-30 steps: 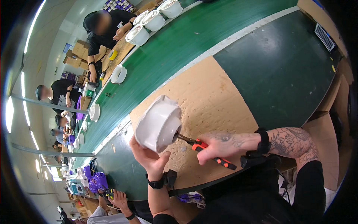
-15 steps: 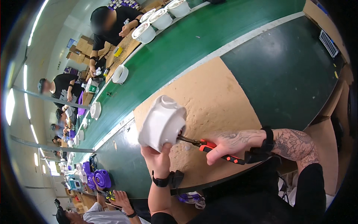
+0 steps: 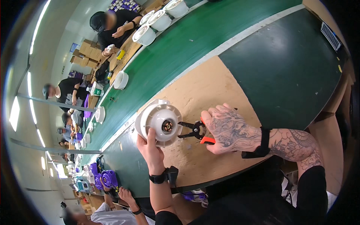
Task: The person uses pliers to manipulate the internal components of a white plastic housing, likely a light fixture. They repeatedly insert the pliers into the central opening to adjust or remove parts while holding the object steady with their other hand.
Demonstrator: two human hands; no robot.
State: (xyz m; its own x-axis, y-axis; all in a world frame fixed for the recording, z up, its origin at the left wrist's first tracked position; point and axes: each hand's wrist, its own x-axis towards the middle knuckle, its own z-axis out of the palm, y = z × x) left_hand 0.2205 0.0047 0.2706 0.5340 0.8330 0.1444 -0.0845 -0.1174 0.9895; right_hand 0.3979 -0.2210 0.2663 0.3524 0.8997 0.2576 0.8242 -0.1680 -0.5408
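**White round housing held on edge, pliers at its hub**

The left hand grips a white round plastic housing from below, thumb up against its lower face and fingers wrapped behind the rim. The housing is lifted clear of the bench and tilted so its open face turns toward the camera, showing a small dark and copper-coloured hub in the middle. It sits just left of the picture's centre.

The right hand is clenched around the orange handles of a pair of black-jawed pliers. The pliers point toward nine o'clock, their jaw tips parted a little and lying just beside the hub; whether they touch it I cannot tell. A dark band circles each wrist.

Under both hands lies a tan rectangular mat on the bench, with dark green surface at three o'clock of it and a long green strip running from seven o'clock up to one o'clock.

Along that strip, well apart from the hands, stand more white round housings: a row of three white tub-shaped parts near twelve o'clock, and a single white bowl-shaped part at about ten o'clock. Other people sit along the far side of the bench from eleven o'clock to nine o'clock. At seven o'clock another person's hands rest near some purple plastic parts.
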